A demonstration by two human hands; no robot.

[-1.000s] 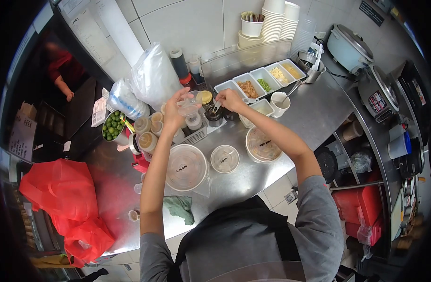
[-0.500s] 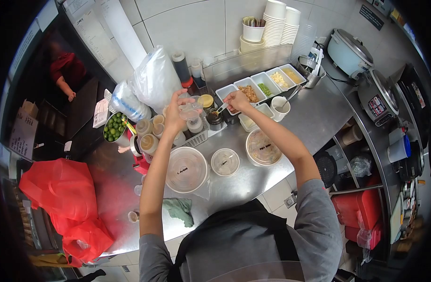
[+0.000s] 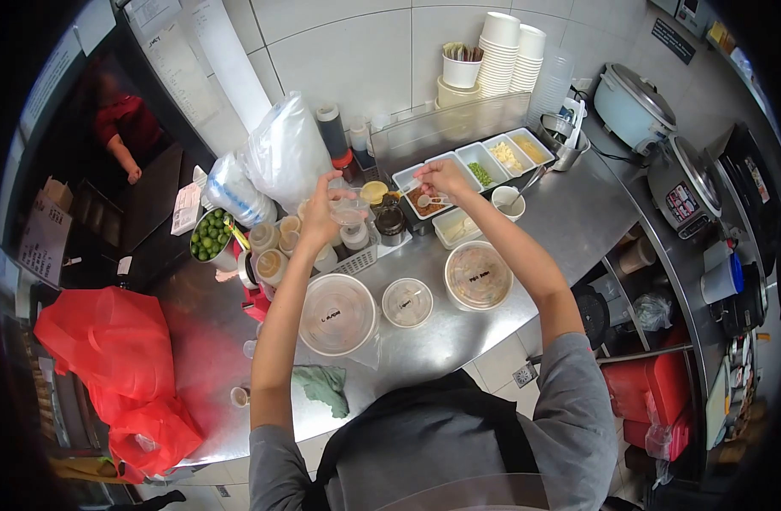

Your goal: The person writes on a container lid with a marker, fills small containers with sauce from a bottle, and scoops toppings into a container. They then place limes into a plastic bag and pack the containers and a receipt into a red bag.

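My left hand [image 3: 325,213] is raised above the bottles, its fingers around small clear plastic cups [image 3: 349,209]. My right hand [image 3: 446,180] is over the left part of the topping tray, fingertips pinched; what they hold, if anything, I cannot make out. Just below it, a pale spoon [image 3: 439,201] lies over a reddish-brown topping. Green bits [image 3: 480,174] and pale yellow pieces [image 3: 508,157] fill compartments farther right. A dark jar [image 3: 390,221] stands between my hands. Nearer me sit three lidded tubs: a large one [image 3: 338,314], a small one [image 3: 407,302] and one with mixed contents [image 3: 478,276].
Sauce bottles [image 3: 271,266] crowd a basket at the left, beside a container of green limes [image 3: 210,234]. Red bags [image 3: 109,345] and a green cloth [image 3: 324,387] lie on the steel counter [image 3: 569,217]. Cookers [image 3: 635,100] stand at right. Another person [image 3: 122,128] is beyond the opening.
My right hand has moved slightly right, away from the dark jar, and the pale spoon now shows below it. My left hand has barely moved, still with the cups.
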